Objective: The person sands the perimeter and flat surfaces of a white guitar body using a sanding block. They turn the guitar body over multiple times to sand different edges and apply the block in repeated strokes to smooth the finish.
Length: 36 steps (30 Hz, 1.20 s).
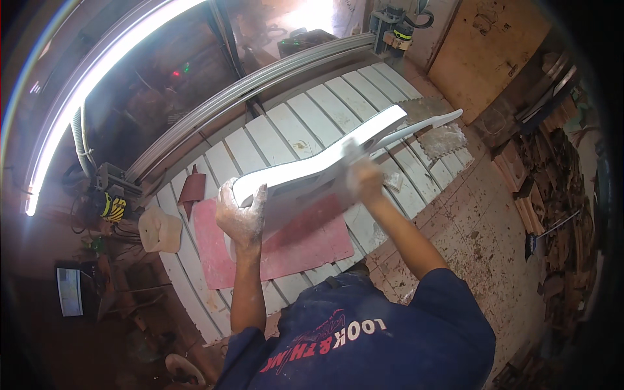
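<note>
White piece [292,172], curved, its edge bright under the tube light [88,84]; stands on edge above the slatted bed [286,127], partly over the pink mat [214,253]. Its underside contact is hidden from me.

Hands: my left hand [240,211] clasps the left end, thumb on one side, fingers on the other; skin looks dusty. My right hand [366,181] is curled at the middle of the piece and blurred, close to a grey patch; I cannot tell whether it grips something or only presses.

Handling (judged): stiff, moderate in weight but long, so liable to tip if held at one end only. Dust could make the faces slippery; the thin edges and far tip may chip. Best hold: the left end plus the middle, near the bend.

Surroundings: a white arm [416,127] runs out beyond the piece; cannot tell if joined. Grey boards [445,140] lie under and beside it, likely to catch a swing to the right. Red-brown curled sheet [193,186] and pale cap [159,229] lie left. Metal rail [286,68] bounds the far side.
</note>
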Available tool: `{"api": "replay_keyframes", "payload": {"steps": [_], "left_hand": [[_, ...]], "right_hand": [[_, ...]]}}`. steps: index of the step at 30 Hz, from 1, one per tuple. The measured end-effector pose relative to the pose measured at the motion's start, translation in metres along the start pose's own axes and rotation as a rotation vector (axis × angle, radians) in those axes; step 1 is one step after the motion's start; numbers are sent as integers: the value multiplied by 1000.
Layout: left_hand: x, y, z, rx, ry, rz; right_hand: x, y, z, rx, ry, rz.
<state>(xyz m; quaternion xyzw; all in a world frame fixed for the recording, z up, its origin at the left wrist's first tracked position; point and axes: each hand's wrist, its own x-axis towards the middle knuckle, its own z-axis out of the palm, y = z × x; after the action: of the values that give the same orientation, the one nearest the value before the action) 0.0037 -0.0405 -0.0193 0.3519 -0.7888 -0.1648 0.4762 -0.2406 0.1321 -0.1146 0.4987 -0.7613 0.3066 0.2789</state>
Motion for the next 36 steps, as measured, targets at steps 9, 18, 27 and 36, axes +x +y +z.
{"api": "replay_keyframes", "payload": {"steps": [9, 18, 27, 36], "left_hand": [[1, -6, 3, 10, 4, -4], [-4, -4, 3, -6, 21, -4], [0, -4, 5, 20, 35, 1], [0, -7, 9, 24, 28, -16]], "right_hand": [[1, 28, 1, 36, -38, -136], [17, 10, -23, 185, -46, -89], [23, 51, -23, 47, 134, 123], [51, 132, -45, -75, 225, 234]]}}
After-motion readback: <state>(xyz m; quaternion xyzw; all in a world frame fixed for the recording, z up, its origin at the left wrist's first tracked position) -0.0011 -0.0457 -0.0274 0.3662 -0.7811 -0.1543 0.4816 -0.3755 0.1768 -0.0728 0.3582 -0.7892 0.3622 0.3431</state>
